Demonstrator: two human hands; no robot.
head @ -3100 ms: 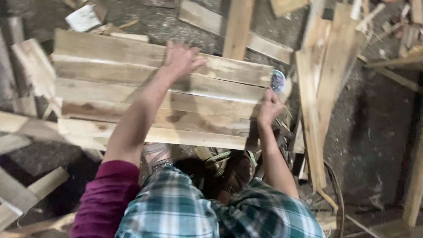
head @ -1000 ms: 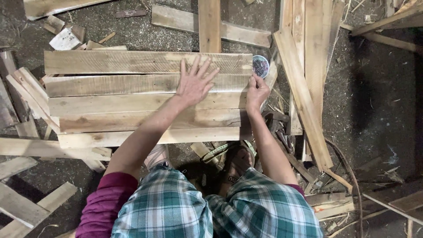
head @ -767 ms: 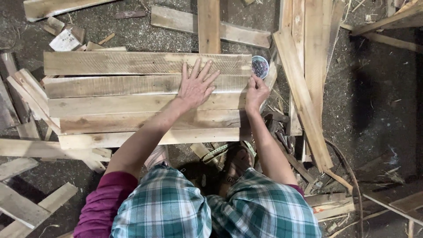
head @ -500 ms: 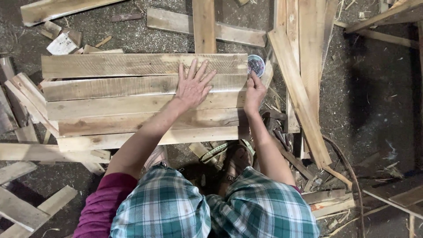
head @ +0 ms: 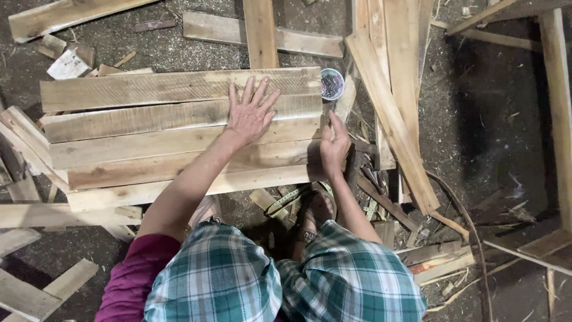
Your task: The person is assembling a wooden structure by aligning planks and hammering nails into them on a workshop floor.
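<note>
Your left hand [head: 251,114] lies flat, fingers spread, on the boards [head: 179,134]. Your right hand [head: 335,143] pinches their right edge. Rough edges could splinter fingers; a shifting board could tip the nearby tin of nails [head: 332,83].

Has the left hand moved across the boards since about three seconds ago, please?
Yes. The left hand has shifted from the top board's far edge nearer the small round container, now flat on the second board.

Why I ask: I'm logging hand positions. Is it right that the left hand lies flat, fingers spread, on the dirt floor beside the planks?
Not quite. In the head view the left hand lies flat, fingers spread, on the wooden planks themselves, not on the floor.
</note>
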